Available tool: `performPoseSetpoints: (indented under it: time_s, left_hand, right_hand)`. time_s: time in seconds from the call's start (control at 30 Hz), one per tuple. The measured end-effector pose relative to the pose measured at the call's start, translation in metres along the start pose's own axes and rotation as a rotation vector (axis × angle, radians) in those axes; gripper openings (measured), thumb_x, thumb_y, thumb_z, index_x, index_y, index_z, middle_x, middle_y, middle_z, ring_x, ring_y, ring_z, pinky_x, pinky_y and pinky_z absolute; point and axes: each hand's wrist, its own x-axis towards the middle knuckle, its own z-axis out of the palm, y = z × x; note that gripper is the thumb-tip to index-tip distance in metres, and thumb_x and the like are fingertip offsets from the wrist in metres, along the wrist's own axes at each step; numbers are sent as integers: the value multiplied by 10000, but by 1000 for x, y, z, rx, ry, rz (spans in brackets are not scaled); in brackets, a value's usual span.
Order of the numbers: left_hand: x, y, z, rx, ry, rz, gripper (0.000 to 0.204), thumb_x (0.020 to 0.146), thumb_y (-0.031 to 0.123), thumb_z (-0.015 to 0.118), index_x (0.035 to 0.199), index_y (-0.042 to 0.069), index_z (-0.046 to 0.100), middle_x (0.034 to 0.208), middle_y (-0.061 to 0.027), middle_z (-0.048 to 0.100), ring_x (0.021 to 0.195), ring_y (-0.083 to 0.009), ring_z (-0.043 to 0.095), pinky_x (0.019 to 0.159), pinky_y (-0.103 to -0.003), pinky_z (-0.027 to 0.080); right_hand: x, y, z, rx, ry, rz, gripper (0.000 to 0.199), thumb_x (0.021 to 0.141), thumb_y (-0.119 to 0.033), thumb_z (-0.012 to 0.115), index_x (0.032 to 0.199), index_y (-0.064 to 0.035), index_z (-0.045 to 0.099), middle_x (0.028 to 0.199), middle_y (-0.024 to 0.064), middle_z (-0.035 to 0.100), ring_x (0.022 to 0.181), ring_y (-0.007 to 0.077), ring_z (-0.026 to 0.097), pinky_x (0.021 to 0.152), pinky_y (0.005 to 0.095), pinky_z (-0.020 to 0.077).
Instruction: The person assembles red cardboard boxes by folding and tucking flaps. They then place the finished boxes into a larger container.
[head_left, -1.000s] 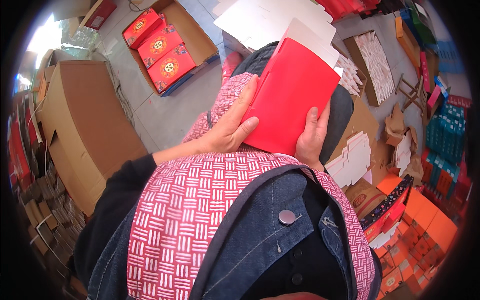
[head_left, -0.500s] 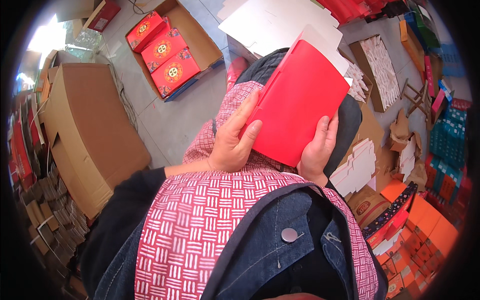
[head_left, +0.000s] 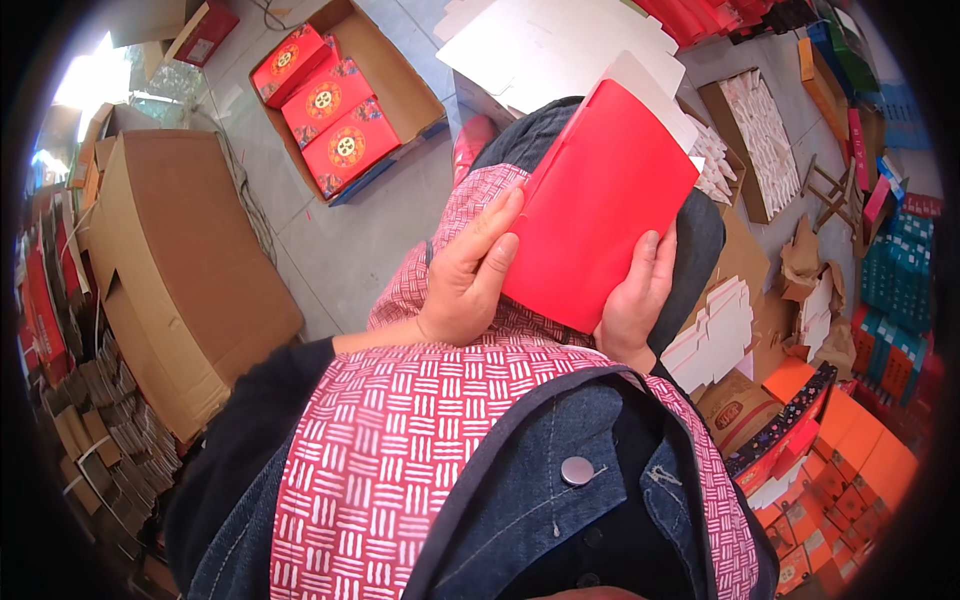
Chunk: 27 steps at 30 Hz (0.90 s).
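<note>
A red cardboard carton (head_left: 607, 215) with white inner flaps (head_left: 640, 88) at its far end lies over my lap, tilted to the right. Along its left edge my left hand (head_left: 467, 275) presses, fingers together and thumb against the side. My right hand (head_left: 637, 300) grips the near right corner, its thumb and fingers along the right edge. Between them the two hands hold the carton. Its underside is hidden, and so are some fingertips of both hands.
Ahead to the left, an open brown box (head_left: 415, 100) holds several red patterned boxes (head_left: 350, 145). White flat cardboard (head_left: 540, 50) lies beyond my knees. A large brown carton (head_left: 200, 260) stands at left. Boxes of white pieces (head_left: 762, 140) and orange boxes (head_left: 850, 450) sit at right.
The raised strip along the carton's left side has been pressed in and no longer shows. My left thumb has shifted slightly; my right hand keeps its place.
</note>
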Motion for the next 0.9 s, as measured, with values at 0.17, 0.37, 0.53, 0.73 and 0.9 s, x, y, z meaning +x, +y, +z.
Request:
performPoseSetpoints:
  time_s: [0.17,0.37,0.53,0.73,0.9]
  left_hand:
    - [-4,5,-16,-31,-199,-25,736,845,131,662,1440,-13,252,1491,-201,270,1406,-270,222,1125,-353,183]
    - [-2,-2,-20,71,-313,31,926,778,180,730,1473,6,142,1522,-204,186,1429,-294,141,1140,-370,135]
    - [0,-1,-24,131,-363,56,941,742,154,757,1464,8,173,1522,-186,195,1419,-279,173,1136,-362,177]
    - [-8,-5,-49,308,-233,295,509,728,69,751,1193,-27,566,1289,-200,535,1137,-312,575,914,-317,486]
    - [-15,-7,-50,403,-124,465,308,750,57,736,1008,-66,624,1154,-216,611,1025,-305,638,864,-323,523]
  right_hand:
    - [1,-2,1,85,10,30,433,1022,-193,346,1409,1,314,1339,102,460,1206,160,456,1003,277,364]
    - [1,-3,1,84,2,42,428,1023,-194,346,1404,0,321,1337,99,461,1202,156,460,994,277,373]
    - [3,-2,0,77,-16,48,422,1022,-193,348,1396,2,333,1329,95,469,1193,153,465,990,273,377]
    - [1,-4,0,67,-10,92,420,1022,-210,362,1382,6,358,1305,91,490,1163,148,486,972,270,393]
    - [0,-1,3,92,-18,110,424,1021,-220,367,1379,8,363,1287,90,506,1142,146,500,956,267,405]
